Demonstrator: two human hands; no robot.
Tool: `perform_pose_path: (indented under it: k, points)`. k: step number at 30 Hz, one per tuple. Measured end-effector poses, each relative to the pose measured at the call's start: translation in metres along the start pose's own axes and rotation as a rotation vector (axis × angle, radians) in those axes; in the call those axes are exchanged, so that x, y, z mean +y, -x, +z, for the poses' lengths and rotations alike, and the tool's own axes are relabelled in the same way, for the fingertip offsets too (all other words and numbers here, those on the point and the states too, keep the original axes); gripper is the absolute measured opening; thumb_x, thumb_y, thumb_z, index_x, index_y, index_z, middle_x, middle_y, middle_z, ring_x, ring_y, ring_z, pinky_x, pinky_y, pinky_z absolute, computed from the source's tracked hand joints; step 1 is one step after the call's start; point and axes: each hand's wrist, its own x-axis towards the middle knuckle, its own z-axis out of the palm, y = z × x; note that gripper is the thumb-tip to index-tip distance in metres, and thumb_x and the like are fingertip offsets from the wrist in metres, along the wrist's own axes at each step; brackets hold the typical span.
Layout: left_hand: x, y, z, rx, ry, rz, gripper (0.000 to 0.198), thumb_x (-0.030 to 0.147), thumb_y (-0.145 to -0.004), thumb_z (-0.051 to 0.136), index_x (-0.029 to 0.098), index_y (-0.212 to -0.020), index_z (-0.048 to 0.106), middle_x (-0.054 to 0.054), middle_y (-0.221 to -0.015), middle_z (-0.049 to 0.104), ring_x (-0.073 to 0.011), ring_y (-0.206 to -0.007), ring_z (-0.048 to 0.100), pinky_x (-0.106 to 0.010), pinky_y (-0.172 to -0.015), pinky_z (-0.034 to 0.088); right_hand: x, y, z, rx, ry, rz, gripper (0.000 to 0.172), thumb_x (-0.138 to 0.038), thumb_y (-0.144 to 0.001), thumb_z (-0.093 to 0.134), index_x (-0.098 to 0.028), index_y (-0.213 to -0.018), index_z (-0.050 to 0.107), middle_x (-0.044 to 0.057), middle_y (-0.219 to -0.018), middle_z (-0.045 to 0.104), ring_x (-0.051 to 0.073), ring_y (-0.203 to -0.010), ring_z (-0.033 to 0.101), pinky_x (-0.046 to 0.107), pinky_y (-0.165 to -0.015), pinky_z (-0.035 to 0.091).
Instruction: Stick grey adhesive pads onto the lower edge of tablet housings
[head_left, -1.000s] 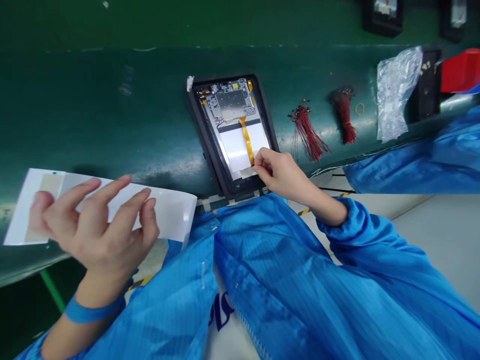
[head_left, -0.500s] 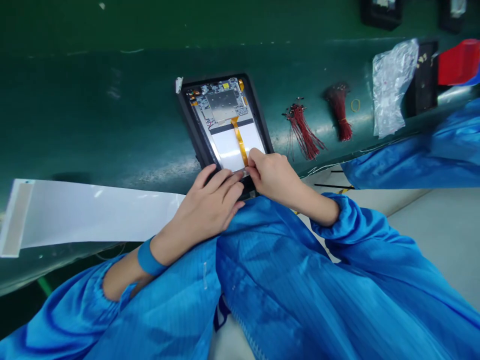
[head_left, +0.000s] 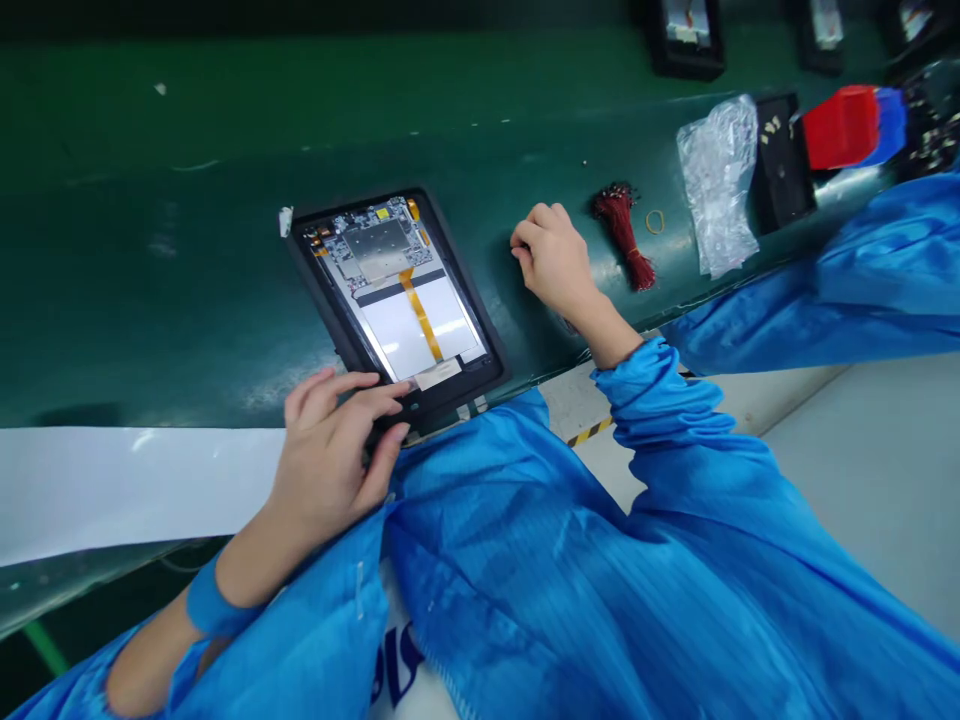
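Note:
An opened tablet [head_left: 450, 325] lies in a black frame, with its circuit board [head_left: 382, 250] and an orange ribbon cable [head_left: 422, 315] exposed. A pale strip [head_left: 438, 374] crosses its near end. My left hand [head_left: 334, 440] rests at the frame's near left corner, fingers stretched out and apart. To the right of the tablet, my right hand [head_left: 553, 258] is over the bench with its fingers curled together. Whatever they pinch is hidden. Beyond that hand lies a tied bundle of thin red wires [head_left: 624, 238].
A white sheet [head_left: 142, 490] lies along the bench's near left edge. At the right are a rubber band [head_left: 655, 221], a clear plastic bag [head_left: 718, 185], a black tray [head_left: 781, 165] and a red bin [head_left: 841, 128]. Another person's blue sleeve [head_left: 847, 295] reaches the bench edge.
My right hand has left the tablet and moved right, covering the place of the loose red wires. My left hand has drawn back to the frame's corner, uncovering the pale strip. The view has shifted.

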Motion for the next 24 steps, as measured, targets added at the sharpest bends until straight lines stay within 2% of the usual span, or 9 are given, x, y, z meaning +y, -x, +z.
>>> perform_pose_path:
  k: [3, 6, 9, 11, 13, 15, 18, 21, 24]
  points:
    - [0.008, -0.012, -0.011, 0.138, 0.081, -0.118, 0.012, 0.017, -0.098, 0.068, 0.026, -0.105, 0.063, -0.005, -0.11, 0.082, -0.033, -0.11, 0.073, -0.06, -0.1, 0.056, 0.001, -0.002, 0.002, -0.009, -0.058, -0.074, 0.019, -0.019, -0.102, 0.05, -0.024, -0.104, 0.068, 0.017, -0.121, 0.064, 0.036, -0.121, 0.055, 0.057, -0.105, 0.05]
    - [0.014, -0.034, -0.014, 0.193, 0.222, -0.292, 0.004, 0.023, -0.1, 0.067, 0.027, -0.099, 0.067, -0.001, -0.103, 0.08, -0.0282, -0.103, 0.073, -0.052, -0.093, 0.06, 0.002, -0.001, 0.0, 0.003, -0.151, -0.129, 0.017, -0.024, -0.101, 0.053, -0.025, -0.11, 0.067, 0.016, -0.124, 0.062, 0.036, -0.123, 0.055, 0.06, -0.111, 0.047]
    - [0.01, -0.06, -0.003, 0.183, 0.331, -0.42, 0.005, 0.028, -0.098, 0.07, 0.026, -0.093, 0.071, 0.0, -0.095, 0.078, -0.0221, -0.088, 0.072, -0.043, -0.081, 0.06, -0.002, 0.002, -0.002, 0.035, -0.24, -0.186, 0.013, -0.029, -0.1, 0.054, -0.026, -0.107, 0.065, 0.014, -0.118, 0.064, 0.035, -0.119, 0.056, 0.06, -0.111, 0.047]
    - [0.004, -0.079, 0.009, 0.19, 0.412, -0.451, 0.006, 0.029, -0.095, 0.072, 0.024, -0.091, 0.071, 0.0, -0.088, 0.076, -0.0188, -0.079, 0.07, -0.037, -0.072, 0.058, -0.01, 0.005, -0.005, 0.051, -0.329, -0.249, 0.01, -0.031, -0.102, 0.052, -0.027, -0.101, 0.061, 0.012, -0.108, 0.065, 0.031, -0.109, 0.059, 0.055, -0.104, 0.051]
    - [-0.001, -0.095, 0.022, 0.197, 0.527, -0.466, 0.008, 0.026, -0.092, 0.074, 0.023, -0.097, 0.069, -0.001, -0.089, 0.076, -0.0171, -0.078, 0.07, -0.034, -0.071, 0.057, -0.022, 0.011, -0.008, 0.037, -0.425, -0.345, 0.014, -0.033, -0.106, 0.048, -0.027, -0.097, 0.058, 0.009, -0.099, 0.065, 0.027, -0.099, 0.06, 0.049, -0.097, 0.052]
    - [-0.003, -0.108, 0.031, 0.207, 0.622, -0.464, 0.021, 0.022, -0.089, 0.076, 0.022, -0.106, 0.063, -0.002, -0.093, 0.078, -0.016, -0.077, 0.071, -0.031, -0.069, 0.056, -0.034, 0.017, -0.011, 0.003, -0.493, -0.436, 0.019, -0.037, -0.11, 0.046, -0.026, -0.101, 0.058, 0.006, -0.096, 0.065, 0.025, -0.095, 0.06, 0.046, -0.093, 0.052]
    - [-0.002, -0.117, 0.038, 0.136, 0.665, -0.471, 0.04, 0.018, -0.086, 0.078, 0.024, -0.117, 0.053, -0.001, -0.093, 0.078, -0.0138, -0.067, 0.067, -0.029, -0.061, 0.053, -0.052, 0.026, -0.015, -0.02, -0.502, -0.511, 0.023, -0.04, -0.113, 0.044, -0.025, -0.112, 0.061, 0.006, -0.099, 0.065, 0.024, -0.097, 0.059, 0.043, -0.092, 0.05]
    - [0.001, -0.119, 0.037, 0.074, 0.729, -0.517, 0.045, 0.015, -0.085, 0.077, 0.026, -0.118, 0.049, 0.002, -0.089, 0.075, -0.0134, -0.061, 0.066, -0.029, -0.057, 0.052, -0.062, 0.03, -0.018, -0.039, -0.425, -0.517, 0.031, -0.04, -0.116, 0.038, -0.025, -0.116, 0.065, 0.007, -0.099, 0.063, 0.024, -0.099, 0.058, 0.044, -0.093, 0.049]
    - [0.002, -0.119, 0.031, 0.06, 0.825, -0.577, 0.046, 0.013, -0.086, 0.077, 0.026, -0.118, 0.047, 0.004, -0.085, 0.073, -0.0132, -0.062, 0.069, -0.028, -0.06, 0.055, -0.067, 0.031, -0.02, -0.073, -0.38, -0.498, 0.036, -0.042, -0.116, 0.037, -0.026, -0.116, 0.069, 0.007, -0.099, 0.061, 0.026, -0.103, 0.058, 0.047, -0.098, 0.047]
